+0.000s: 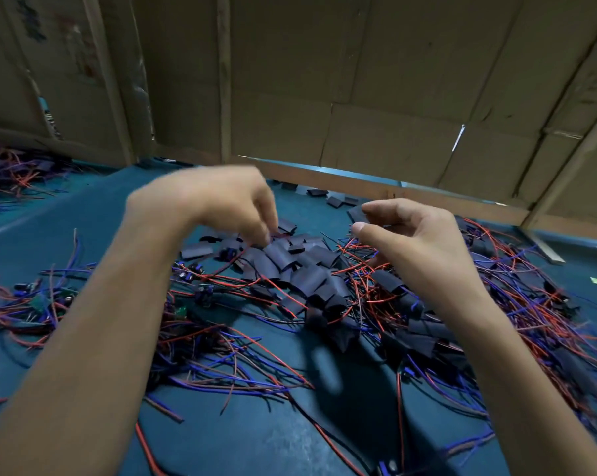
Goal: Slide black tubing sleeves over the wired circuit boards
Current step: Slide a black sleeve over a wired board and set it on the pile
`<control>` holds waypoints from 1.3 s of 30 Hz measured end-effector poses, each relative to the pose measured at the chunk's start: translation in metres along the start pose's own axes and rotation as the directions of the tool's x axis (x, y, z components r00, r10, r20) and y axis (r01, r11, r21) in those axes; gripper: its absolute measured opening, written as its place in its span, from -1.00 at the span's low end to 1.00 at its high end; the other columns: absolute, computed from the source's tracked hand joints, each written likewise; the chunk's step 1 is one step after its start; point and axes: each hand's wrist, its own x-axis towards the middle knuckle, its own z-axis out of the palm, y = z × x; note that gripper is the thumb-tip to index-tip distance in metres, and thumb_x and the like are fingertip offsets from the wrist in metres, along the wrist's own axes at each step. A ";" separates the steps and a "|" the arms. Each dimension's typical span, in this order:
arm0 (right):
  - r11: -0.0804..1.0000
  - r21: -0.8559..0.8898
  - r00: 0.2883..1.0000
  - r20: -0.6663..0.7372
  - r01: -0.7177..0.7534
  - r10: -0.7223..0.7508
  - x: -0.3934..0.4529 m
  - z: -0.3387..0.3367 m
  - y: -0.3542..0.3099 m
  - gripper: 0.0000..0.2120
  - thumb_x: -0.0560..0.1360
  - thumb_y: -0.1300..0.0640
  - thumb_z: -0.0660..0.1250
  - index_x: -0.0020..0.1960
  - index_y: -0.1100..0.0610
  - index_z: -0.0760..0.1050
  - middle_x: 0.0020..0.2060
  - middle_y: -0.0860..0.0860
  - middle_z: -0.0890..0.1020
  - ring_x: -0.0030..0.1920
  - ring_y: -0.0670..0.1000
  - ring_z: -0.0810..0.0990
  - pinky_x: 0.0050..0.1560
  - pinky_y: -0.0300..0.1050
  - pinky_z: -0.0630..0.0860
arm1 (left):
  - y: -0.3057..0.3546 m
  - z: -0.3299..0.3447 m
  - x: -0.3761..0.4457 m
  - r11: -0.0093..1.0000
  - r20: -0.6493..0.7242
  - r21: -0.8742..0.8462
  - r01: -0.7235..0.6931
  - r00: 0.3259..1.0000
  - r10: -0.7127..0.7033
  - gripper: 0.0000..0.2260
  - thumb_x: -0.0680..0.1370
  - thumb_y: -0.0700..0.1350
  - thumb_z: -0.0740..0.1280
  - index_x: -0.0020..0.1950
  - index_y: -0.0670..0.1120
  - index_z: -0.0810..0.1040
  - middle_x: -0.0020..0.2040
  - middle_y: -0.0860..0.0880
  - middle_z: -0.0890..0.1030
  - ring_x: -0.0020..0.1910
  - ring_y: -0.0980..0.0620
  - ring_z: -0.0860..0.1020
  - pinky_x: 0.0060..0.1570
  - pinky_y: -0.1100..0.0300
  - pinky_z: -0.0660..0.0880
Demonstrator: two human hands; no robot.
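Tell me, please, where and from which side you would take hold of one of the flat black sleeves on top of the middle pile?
I would take the sleeve lying topmost by its two long flat faces near an open end, coming from above. It lies flattened and loose over the others, so a thumb-and-finger pinch there should lift it alone. The left hand already hangs just above it.

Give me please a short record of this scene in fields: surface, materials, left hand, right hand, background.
surface: teal table
materials: pile of black tubing sleeves in the middle; red and blue wires spread around it; bare circuit boards at left of the pile
left hand: blurred, fingertips down at the sleeve pile; grip cannot be judged
right hand: fingers loosely curled above the wires, nothing visibly held
background: cardboard wall
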 end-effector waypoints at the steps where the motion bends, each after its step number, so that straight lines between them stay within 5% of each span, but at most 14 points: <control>1: 1.000 0.011 1.000 -0.007 -0.012 0.012 0.001 -0.001 0.001 -0.81 0.46 0.08 0.52 0.07 0.01 0.68 -0.18 -0.08 0.74 -0.28 -0.06 0.70 -0.09 0.02 0.68 | -0.002 -0.007 -0.003 0.993 -0.110 -0.101 -0.056 0.993 0.045 -0.84 0.46 -0.13 0.53 0.02 0.04 0.71 -0.19 0.10 0.73 -0.17 0.14 0.69 -0.05 0.16 0.62; 3: 0.998 0.043 0.999 0.030 -0.037 0.036 0.002 -0.005 0.004 -0.83 0.47 0.10 0.51 0.07 0.01 0.68 -0.21 -0.05 0.74 -0.37 -0.04 0.67 -0.21 -0.13 0.63 | -0.001 -0.009 -0.012 0.873 -0.267 -0.441 -0.208 0.959 0.093 -0.82 0.51 -0.19 0.50 0.09 -0.04 0.69 -0.13 -0.01 0.74 -0.08 -0.04 0.72 -0.02 0.07 0.67; 6: 0.992 0.118 0.999 0.026 -0.034 0.031 0.004 -0.008 0.005 -0.82 0.48 0.16 0.51 0.07 0.01 0.69 -0.17 -0.04 0.75 -0.31 -0.05 0.66 -0.21 -0.21 0.59 | 0.007 -0.004 -0.016 0.499 -0.379 -0.790 -0.355 0.924 0.057 -0.78 0.57 -0.26 0.39 0.22 -0.20 0.60 -0.05 -0.10 0.69 -0.04 -0.17 0.72 -0.13 -0.04 0.68; 10: 0.981 0.191 0.999 0.023 -0.029 0.026 0.003 -0.004 0.008 -0.81 0.48 0.20 0.51 0.06 0.01 0.69 -0.13 -0.07 0.75 -0.20 -0.03 0.69 -0.17 -0.17 0.63 | 0.020 0.005 -0.003 0.117 -0.321 -0.943 -0.310 0.942 -0.096 -0.77 0.66 -0.30 0.23 0.30 -0.22 0.53 -0.03 -0.12 0.54 -0.15 -0.07 0.70 -0.15 -0.08 0.66; 12: 0.981 0.175 0.993 0.098 -0.085 0.069 0.001 0.001 0.009 -0.78 0.47 0.21 0.51 0.11 0.05 0.68 -0.10 -0.02 0.75 -0.16 0.04 0.71 -0.17 -0.17 0.63 | 0.028 0.013 0.005 -0.131 -0.223 -0.959 -0.253 0.953 -0.208 -0.77 0.68 -0.32 0.15 0.26 -0.21 0.52 -0.08 -0.11 0.53 -0.30 0.04 0.61 -0.29 0.09 0.63; 15: 0.991 0.102 0.970 0.234 -0.087 0.061 -0.003 0.011 0.009 -0.73 0.47 0.20 0.51 0.16 0.06 0.67 -0.11 -0.07 0.74 -0.21 -0.06 0.68 -0.10 -0.17 0.62 | 0.034 0.022 0.016 -0.416 -0.064 -0.894 -0.165 0.967 -0.246 -0.76 0.67 -0.33 0.10 0.22 -0.15 0.49 -0.23 -0.06 0.56 -0.45 0.15 0.48 -0.60 0.38 0.29; 18: 0.988 0.124 0.933 0.359 -0.088 0.038 -0.010 0.019 0.003 -0.72 0.47 0.20 0.52 0.17 0.04 0.67 -0.14 -0.03 0.75 -0.25 -0.12 0.65 -0.10 -0.26 0.58 | 0.035 0.028 0.020 -0.497 -0.025 -0.858 -0.131 0.977 -0.213 -0.77 0.64 -0.32 0.11 0.19 -0.15 0.49 -0.32 0.02 0.55 -0.47 0.22 0.40 -0.68 0.39 0.10; 22: 0.974 0.206 0.908 0.419 -0.096 0.001 -0.013 0.018 0.000 -0.73 0.47 0.24 0.51 0.14 0.04 0.69 -0.07 0.13 0.75 -0.06 0.09 0.74 0.06 -0.10 0.63 | 0.035 0.028 0.018 -0.599 -0.032 -0.787 -0.150 0.978 -0.204 -0.81 0.63 -0.30 0.13 0.15 -0.13 0.48 -0.07 0.00 0.61 -0.46 0.20 0.39 -0.68 0.37 0.12; 29: 0.931 0.336 0.867 0.496 -0.144 -0.045 -0.015 0.016 0.001 -0.70 0.42 0.22 0.52 0.16 0.13 0.69 -0.03 0.15 0.75 -0.05 0.01 0.71 -0.01 -0.19 0.61 | 0.036 0.023 0.011 -0.608 -0.088 -0.773 -0.184 0.979 -0.184 -0.83 0.65 -0.25 0.17 0.14 -0.08 0.51 0.03 0.03 0.62 -0.41 0.20 0.37 -0.62 0.39 0.09; 35: 0.864 0.454 0.835 0.544 -0.217 -0.076 -0.016 0.020 0.003 -0.68 0.44 0.28 0.43 0.18 0.25 0.65 0.05 0.24 0.70 0.03 0.37 0.65 0.03 0.06 0.60 | 0.039 0.023 0.002 -0.662 -0.188 -0.746 -0.063 0.975 0.118 -0.80 0.67 -0.17 0.15 0.19 -0.06 0.54 0.08 0.07 0.62 -0.46 0.20 0.34 -0.61 0.37 0.05; 39: 0.785 0.527 0.725 0.672 -0.326 -0.150 -0.019 0.018 -0.003 -0.70 0.47 0.25 0.43 0.20 0.24 0.65 0.06 0.21 0.70 0.09 0.24 0.67 -0.03 -0.03 0.61 | 0.046 0.023 -0.005 -0.647 -0.287 -0.762 -0.031 0.912 0.294 -0.74 0.62 -0.13 0.15 0.23 -0.06 0.55 0.04 0.07 0.61 -0.47 0.20 0.24 -0.60 0.33 0.02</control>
